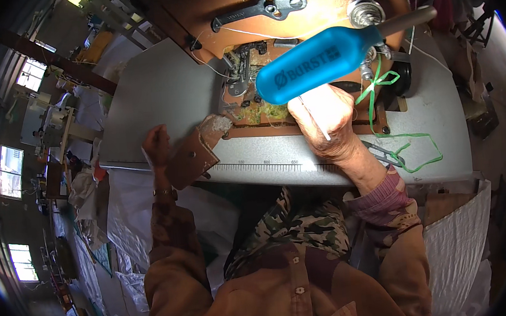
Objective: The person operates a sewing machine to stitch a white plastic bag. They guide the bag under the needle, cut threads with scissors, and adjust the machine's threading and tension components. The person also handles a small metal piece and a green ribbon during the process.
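My right hand (pixel 330 115) is closed around a thin pale stick (pixel 316 118) at the front of an orange-brown sewing machine (pixel 329 1). What the stick's far end touches is hidden behind the blue lamp (pixel 317 62). Lint and yellow-green fluff lie in the machine's uncovered bed (pixel 252 111). My left hand (pixel 155 145) rests on the grey table (pixel 151 94), its fingers curled with nothing visible in them. Beside it, a brown cover plate (pixel 193 157) with a dusty end sticks out, tilted, from the machine's bed.
A green cord (pixel 374 96) is tied in a bow on the machine and trails across the table beside a metal tool (pixel 385 153). A ruler scale (pixel 265 164) runs along the front edge. White sheeting (pixel 459 242) hangs below at the right. Bright windows (pixel 11 171) line the left.
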{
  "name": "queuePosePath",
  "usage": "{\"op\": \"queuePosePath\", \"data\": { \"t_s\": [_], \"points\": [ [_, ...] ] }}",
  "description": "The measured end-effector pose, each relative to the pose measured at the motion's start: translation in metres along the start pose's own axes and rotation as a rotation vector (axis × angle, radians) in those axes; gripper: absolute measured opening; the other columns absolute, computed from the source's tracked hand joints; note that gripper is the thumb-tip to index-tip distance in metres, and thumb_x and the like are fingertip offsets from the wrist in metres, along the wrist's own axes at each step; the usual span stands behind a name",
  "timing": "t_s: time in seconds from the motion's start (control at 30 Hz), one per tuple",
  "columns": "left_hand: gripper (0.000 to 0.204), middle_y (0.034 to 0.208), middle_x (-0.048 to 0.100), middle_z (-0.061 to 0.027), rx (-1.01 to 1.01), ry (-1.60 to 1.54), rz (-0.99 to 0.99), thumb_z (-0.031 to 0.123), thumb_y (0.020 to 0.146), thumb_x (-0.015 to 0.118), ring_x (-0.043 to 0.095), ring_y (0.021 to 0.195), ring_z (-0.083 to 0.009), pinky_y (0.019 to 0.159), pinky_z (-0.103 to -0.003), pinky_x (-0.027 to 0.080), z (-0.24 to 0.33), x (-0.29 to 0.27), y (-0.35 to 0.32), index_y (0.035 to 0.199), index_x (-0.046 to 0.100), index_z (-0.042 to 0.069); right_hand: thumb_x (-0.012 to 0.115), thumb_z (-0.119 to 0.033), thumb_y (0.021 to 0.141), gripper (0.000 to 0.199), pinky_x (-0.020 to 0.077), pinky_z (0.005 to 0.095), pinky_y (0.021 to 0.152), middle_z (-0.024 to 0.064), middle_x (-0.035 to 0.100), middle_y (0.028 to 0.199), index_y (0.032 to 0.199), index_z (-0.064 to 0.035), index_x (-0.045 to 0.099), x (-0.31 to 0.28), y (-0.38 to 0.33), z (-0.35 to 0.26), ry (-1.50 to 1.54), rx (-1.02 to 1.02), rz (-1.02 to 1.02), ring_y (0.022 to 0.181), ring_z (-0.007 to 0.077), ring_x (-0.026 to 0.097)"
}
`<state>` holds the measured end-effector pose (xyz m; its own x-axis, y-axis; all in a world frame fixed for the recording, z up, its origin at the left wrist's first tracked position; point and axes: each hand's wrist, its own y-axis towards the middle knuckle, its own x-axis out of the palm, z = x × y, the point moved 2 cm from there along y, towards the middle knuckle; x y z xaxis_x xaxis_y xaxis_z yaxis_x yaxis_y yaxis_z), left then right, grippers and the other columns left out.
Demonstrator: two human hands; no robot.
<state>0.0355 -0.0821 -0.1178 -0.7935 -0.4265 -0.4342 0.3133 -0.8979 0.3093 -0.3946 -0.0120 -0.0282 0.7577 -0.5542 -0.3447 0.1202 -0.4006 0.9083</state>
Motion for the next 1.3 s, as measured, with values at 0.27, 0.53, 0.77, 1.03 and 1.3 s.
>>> {"op": "queuePosePath", "data": {
  "t_s": [0.27, 0.53, 0.77, 1.03, 1.3],
  "points": [
    [0.026, 0.07, 0.061, 0.0011, 0.037, 0.074, 0.02, 0.029, 0.093, 0.067, 0.052, 0.058, -0.0054, 0.051, -0.023, 0.045, -0.005, 0.001, 0.002, 0.097, 0.072, 0.004, 0.067, -0.002, 0.081, 0.019, 0.0543, 0.037, 0.066, 0.0168, 0.07, 0.101, 0.1, 0.0021, 0.067, -0.017, -0.017, -0.009, 0.065, 0.013, 0.076, 0.076, 0.027, 0.069],
    [0.023, 0.073, 0.062, 0.0013, 0.19, -0.151, 0.198, 0.024, 0.097, 0.065, 0.049, 0.058, -0.0036, 0.052, -0.019, 0.041, 0.03, -0.032, -0.021, 0.103, 0.072, 0.003, 0.067, -0.004, 0.083, 0.02, 0.0517, 0.037, 0.068, 0.0166, 0.07, 0.103, 0.102, 0.0029, 0.067, -0.038, -0.027, -0.02, 0.027, 0.018, 0.096, 0.077, 0.0276, 0.067],
    [0.025, 0.104, 0.07, -0.0109, 0.802, 0.063, -0.083, -0.002, 0.093, 0.062, 0.064, 0.071, -0.01, 0.058, -0.021, 0.048, 0.237, 0.05, -0.178, 0.116, 0.069, 0.0, 0.065, -0.004, 0.084, 0.019, 0.0511, 0.039, 0.071, 0.0177, 0.069, 0.099, 0.102, 0.0037, 0.066, -0.031, -0.028, -0.031, 0.108, 0.128, 0.167, 0.079, 0.0313, 0.066],
    [0.05, 0.127, 0.061, -0.0158, 0.638, -0.096, -0.159, -0.006, 0.09, 0.061, 0.064, 0.09, -0.0148, 0.064, -0.024, 0.053, 0.24, 0.176, -0.148, 0.139, 0.05, -0.003, 0.066, -0.002, 0.088, 0.019, 0.0547, 0.0374, 0.077, 0.0185, 0.071, 0.101, 0.106, 0.0036, 0.066, -0.044, -0.029, -0.039, 0.124, 0.2, 0.152, 0.085, 0.0309, 0.07],
    [0.013, 0.093, 0.067, -0.0079, 0.43, -0.397, -0.081, -0.006, 0.091, 0.063, 0.065, 0.075, -0.0114, 0.065, -0.023, 0.055, 0.232, 0.192, -0.133, 0.102, 0.069, -0.005, 0.066, -0.005, 0.087, 0.021, 0.0533, 0.0397, 0.076, 0.0196, 0.069, 0.101, 0.106, 0.0045, 0.065, -0.049, -0.036, -0.039, 0.181, 0.272, 0.138, 0.085, 0.035, 0.068]
  ]
}}
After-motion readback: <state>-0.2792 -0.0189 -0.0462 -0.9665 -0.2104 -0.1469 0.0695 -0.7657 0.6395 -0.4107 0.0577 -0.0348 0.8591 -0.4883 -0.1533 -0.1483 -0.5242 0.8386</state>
